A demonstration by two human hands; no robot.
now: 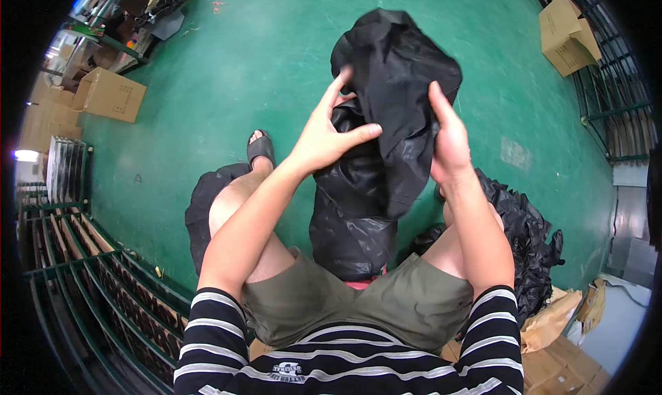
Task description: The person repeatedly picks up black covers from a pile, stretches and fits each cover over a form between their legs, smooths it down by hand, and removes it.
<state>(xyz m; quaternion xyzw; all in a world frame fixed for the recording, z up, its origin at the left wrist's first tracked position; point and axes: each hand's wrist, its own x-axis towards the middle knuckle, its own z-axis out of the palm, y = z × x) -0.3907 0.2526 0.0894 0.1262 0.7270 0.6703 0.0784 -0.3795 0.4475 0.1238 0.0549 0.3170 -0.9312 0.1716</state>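
Note:
A bunched piece of black fabric point(414, 71), thin and slightly shiny, is held up in front of me between both hands. My left hand point(331, 136) is at its left side, the thumb lying over the front and the fingers spread upward, a fingertip blurred. Along the right edge, my right hand point(452, 140) grips the cloth with its thumb up; the other fingers are mostly hidden. Below the hands, a tall bundle of shiny black material point(353, 233) stands between my legs. Where the held piece meets that bundle I cannot tell.
A heap of crumpled black material point(524, 236) lies by my right leg, and another black pile point(207, 205) by my left. Green metal racks point(117, 278) stand at left. Cardboard boxes sit at upper left point(114, 95) and upper right point(562, 36). The floor point(262, 50) is green.

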